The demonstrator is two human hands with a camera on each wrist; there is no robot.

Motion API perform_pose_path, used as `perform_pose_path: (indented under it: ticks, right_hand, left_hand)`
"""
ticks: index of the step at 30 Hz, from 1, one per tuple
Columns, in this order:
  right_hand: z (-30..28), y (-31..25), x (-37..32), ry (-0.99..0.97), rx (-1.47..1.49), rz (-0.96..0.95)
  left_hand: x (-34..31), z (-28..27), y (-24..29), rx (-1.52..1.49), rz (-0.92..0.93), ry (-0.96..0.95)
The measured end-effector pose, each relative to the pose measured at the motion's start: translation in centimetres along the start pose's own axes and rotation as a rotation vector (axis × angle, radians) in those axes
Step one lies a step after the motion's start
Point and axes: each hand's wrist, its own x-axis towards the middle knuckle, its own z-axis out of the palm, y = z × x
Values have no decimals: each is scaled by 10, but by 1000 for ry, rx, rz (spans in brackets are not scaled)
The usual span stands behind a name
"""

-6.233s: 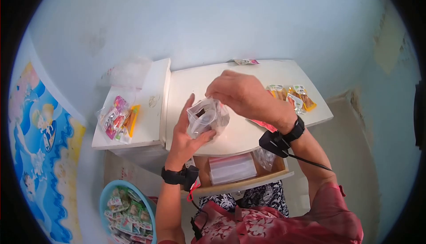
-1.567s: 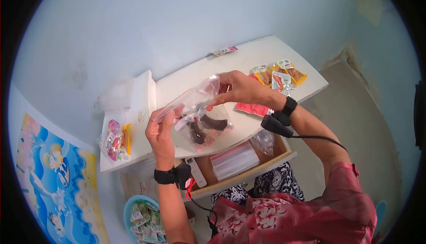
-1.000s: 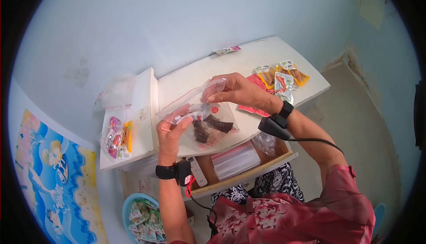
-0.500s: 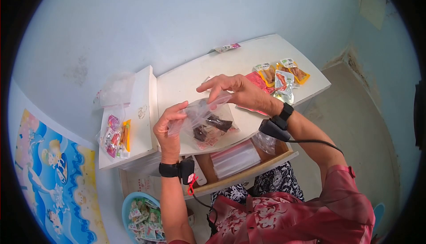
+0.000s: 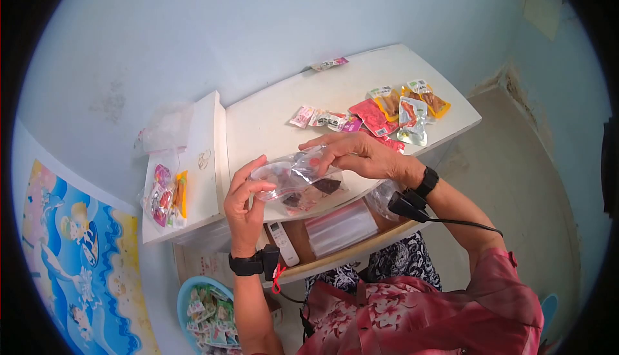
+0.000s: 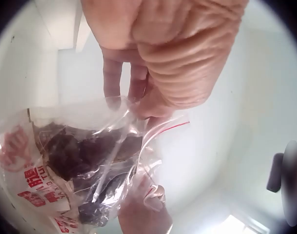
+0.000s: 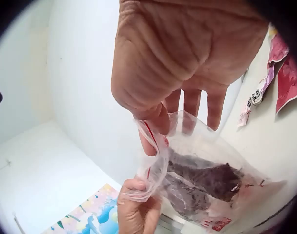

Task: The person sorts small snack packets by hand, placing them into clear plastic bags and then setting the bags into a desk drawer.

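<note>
A clear zip bag (image 5: 305, 181) with red print and dark brown pieces inside hangs between the two hands over the white desk. My left hand (image 5: 246, 201) pinches one end of its top edge between thumb and fingers. At the other end, my right hand (image 5: 361, 156) grips the top edge with the thumb, fingers bent over the film. The left wrist view shows the dark pieces (image 6: 85, 151) and the red seal strip beside the left hand (image 6: 163, 53). In the right wrist view the bag's mouth (image 7: 153, 161) is bunched between the right hand (image 7: 182, 63) and left fingertips.
Snack packets (image 5: 412, 120) lie at the desk's right, smaller ones (image 5: 329, 119) behind the hands, and others (image 5: 169, 196) on the left ledge. The open drawer holds clear bags (image 5: 342, 227) and a remote (image 5: 284, 244). A blue basket (image 5: 187, 290) of packets stands lower left.
The dark pieces appear in the bag, which has been lowered and stretched sideways between the hands. My right hand has moved down and rightward, uncovering small packets behind it.
</note>
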Motion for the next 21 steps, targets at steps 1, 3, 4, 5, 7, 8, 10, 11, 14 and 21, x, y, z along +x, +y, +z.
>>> perform_pose_path:
  ticks: [1,3,4,5,7,8,10,11,14,21]
  right_hand:
    - [1,-3,-3,-4,-9,22]
    - [3,-7,-9,8,-62,-2]
    - [4,-9,-11,13,-88,-15]
    - [7,-11,-13,36,-101,-6]
    - [15,-16,-19,84,-130,10]
    - [22,-13,-21,138,-189,-29]
    - [39,-4,-26,245,-306,-108]
    - [49,-2,-28,302,-378,-168]
    - [73,7,-39,397,-629,-342]
    - [113,9,-61,318,-707,-603]
  left_hand:
    - [-1,0,4,-11,5,-8]
    - [-4,0,14,-33,14,-24]
    - [-4,0,21,-34,9,-24]
    - [-4,0,28,-34,5,-25]
    - [-6,4,32,10,-28,7]
    - [-10,9,32,54,-58,40]
    - [-18,20,31,212,-52,127]
    - [-24,27,29,328,-17,180]
    - [-37,40,45,575,-28,281]
    - [-92,38,67,414,-280,283]
